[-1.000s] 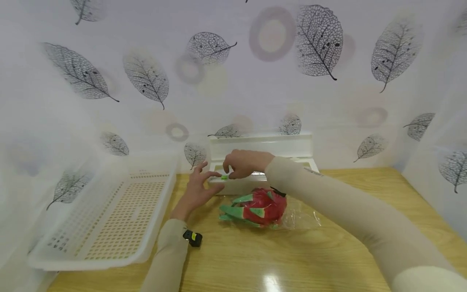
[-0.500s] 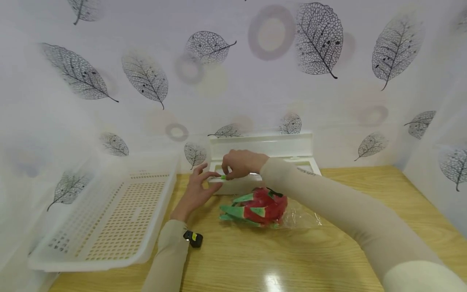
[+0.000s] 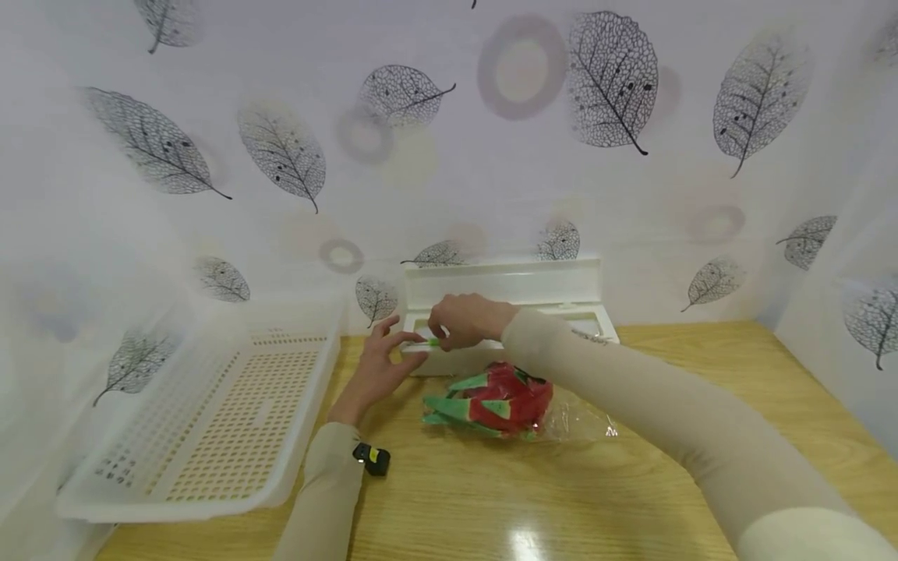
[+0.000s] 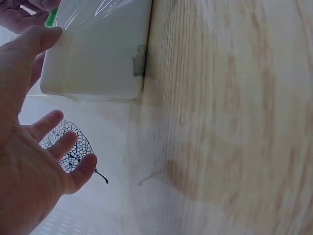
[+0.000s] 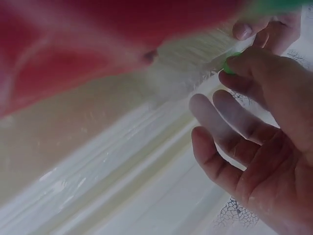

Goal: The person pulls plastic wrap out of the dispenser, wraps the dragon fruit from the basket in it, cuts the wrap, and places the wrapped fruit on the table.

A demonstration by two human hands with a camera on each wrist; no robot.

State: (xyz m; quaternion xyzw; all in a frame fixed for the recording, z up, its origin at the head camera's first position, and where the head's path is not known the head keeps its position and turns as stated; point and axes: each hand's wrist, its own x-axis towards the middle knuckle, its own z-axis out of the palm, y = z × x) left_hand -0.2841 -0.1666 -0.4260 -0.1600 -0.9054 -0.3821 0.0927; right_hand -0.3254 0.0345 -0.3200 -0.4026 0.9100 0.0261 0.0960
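Observation:
A white cling film dispenser (image 3: 449, 362) stands at the back of the table, its lid (image 3: 505, 284) raised. My right hand (image 3: 471, 319) pinches the small green cutter slider (image 5: 230, 64) between thumb and index finger, near the dispenser's left end; its other fingers are loosely bent. My left hand (image 3: 379, 370) holds that left end, thumb on the front face and index finger near the slider, the remaining fingers spread. Clear cling film (image 4: 93, 17) lies over the front edge. In front sits a red dragon fruit (image 3: 519, 401) with green tips, clear film around and beside it.
A white perforated plastic basket (image 3: 309, 421) stands at the left. The wooden table (image 3: 449, 499) ends at a leaf-patterned covering (image 3: 449, 187) behind the dispenser.
My right hand has shifted slightly left with the green slider and then stayed about there. The left hand has hardly moved. The dragon fruit stays in place.

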